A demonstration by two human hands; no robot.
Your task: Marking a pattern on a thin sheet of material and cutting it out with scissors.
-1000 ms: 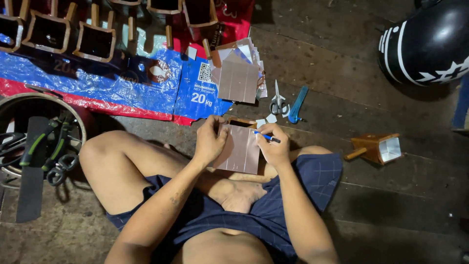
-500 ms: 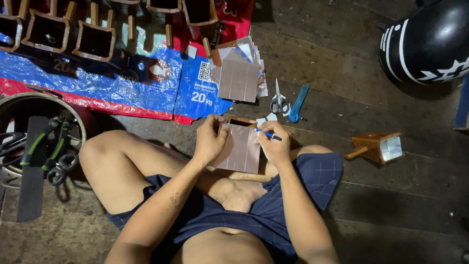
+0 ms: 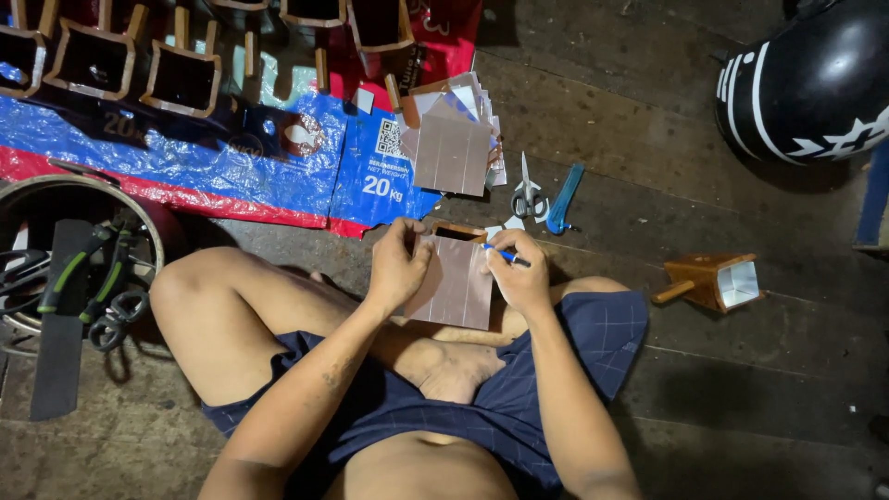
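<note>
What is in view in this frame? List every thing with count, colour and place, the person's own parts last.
wooden box: one, brown, on the lap, held by both hands
pen: one, blue, in the right hand
sheet stack: one, brownish, on the floor ahead
scissors: one, pale handles, beside the stack
blue tool: one, right of the scissors
finished box: one, brown, floor at right
open boxes: several, brown, top left
plastic sack: one, blue and red, under them
helmet: one, black, top right
basin: one, holding tools, left
left hand: on the box
right hand: holding the pen

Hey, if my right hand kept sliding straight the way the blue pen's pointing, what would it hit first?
Probably your left hand: the blue pen in your right hand points left across the folded sheet, though depth is unclear.
</note>
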